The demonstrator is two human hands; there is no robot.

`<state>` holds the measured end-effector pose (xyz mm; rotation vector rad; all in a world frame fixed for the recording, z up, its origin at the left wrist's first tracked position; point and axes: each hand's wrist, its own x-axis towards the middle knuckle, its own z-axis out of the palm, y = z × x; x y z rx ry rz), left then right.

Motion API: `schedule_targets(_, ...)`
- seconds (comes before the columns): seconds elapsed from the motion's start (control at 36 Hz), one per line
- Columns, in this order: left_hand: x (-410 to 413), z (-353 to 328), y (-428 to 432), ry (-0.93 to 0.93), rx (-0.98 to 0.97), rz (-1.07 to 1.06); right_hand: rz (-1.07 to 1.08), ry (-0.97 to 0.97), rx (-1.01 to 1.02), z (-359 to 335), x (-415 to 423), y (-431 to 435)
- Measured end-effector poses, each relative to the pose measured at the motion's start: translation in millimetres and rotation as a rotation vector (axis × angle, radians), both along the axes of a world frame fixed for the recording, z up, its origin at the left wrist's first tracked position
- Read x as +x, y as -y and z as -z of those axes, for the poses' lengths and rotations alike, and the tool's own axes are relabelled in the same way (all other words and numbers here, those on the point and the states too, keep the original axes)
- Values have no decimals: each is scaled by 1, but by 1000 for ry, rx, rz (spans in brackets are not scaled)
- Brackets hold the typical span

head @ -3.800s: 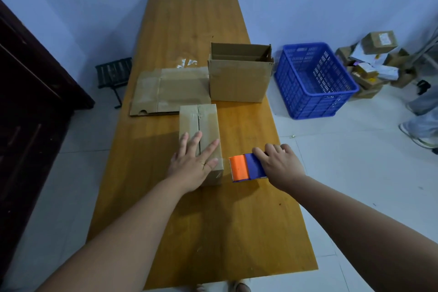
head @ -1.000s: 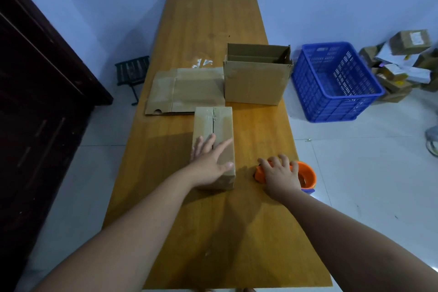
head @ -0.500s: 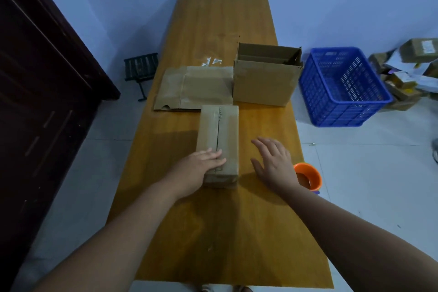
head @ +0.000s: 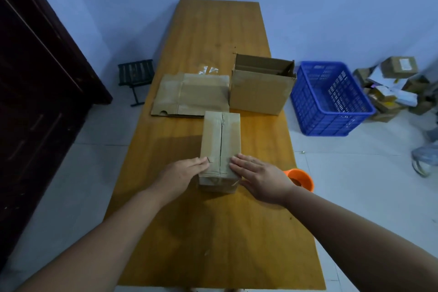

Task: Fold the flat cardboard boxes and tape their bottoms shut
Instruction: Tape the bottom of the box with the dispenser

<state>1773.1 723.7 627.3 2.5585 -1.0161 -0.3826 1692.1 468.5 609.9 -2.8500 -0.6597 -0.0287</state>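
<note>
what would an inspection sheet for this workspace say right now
surface: long wooden table, orange-brown
job's things: small box at centre, seam facing up; flat cardboard and open box behind it; orange tape dispenser at the right edge
clutter: clear tape scraps beyond the flat cardboard
grippers: left hand and right hand rest flat on the small box's near end, either side of the seam
cables: nothing seen
surroundings: blue crate, pile of parcels and stool on the floor; dark cabinet at left
</note>
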Motion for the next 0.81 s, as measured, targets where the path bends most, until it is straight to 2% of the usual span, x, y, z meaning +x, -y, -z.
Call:
schedule_targets(0.19,6,3,-5,304,-1,133,-45,90,-5,1,1,1)
schedule_targets(0.25,6,2,-5,343,4,155,-55,107,-9,3,2,1)
schedule_targets(0.42,6,2,-8,376,-30,202,-33,95,-20,5,3,-1)
schedule_targets(0.81,-1,23,7,408,-164,115,50,233,41,12,-1,-11)
